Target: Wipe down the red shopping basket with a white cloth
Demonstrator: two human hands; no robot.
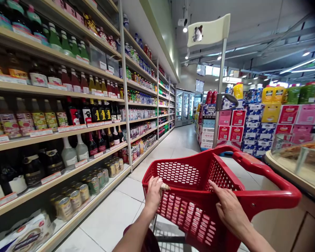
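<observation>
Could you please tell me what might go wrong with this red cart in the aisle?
The handle of the cart sits close to the counter on the right and could scrape it. On the left, bottles stand at the shelf edges; a swerve might knock them. The right hand seems only to rest on the rim, so steering may be loose.

Bottle-lined shelves (99, 97) flank a pale tiled floor (115, 217) under strip lights (301, 65)

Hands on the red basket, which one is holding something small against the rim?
The left hand: a tan scrap sits under its fingers on the basket rim. The right hand only rests on the rim.
</observation>
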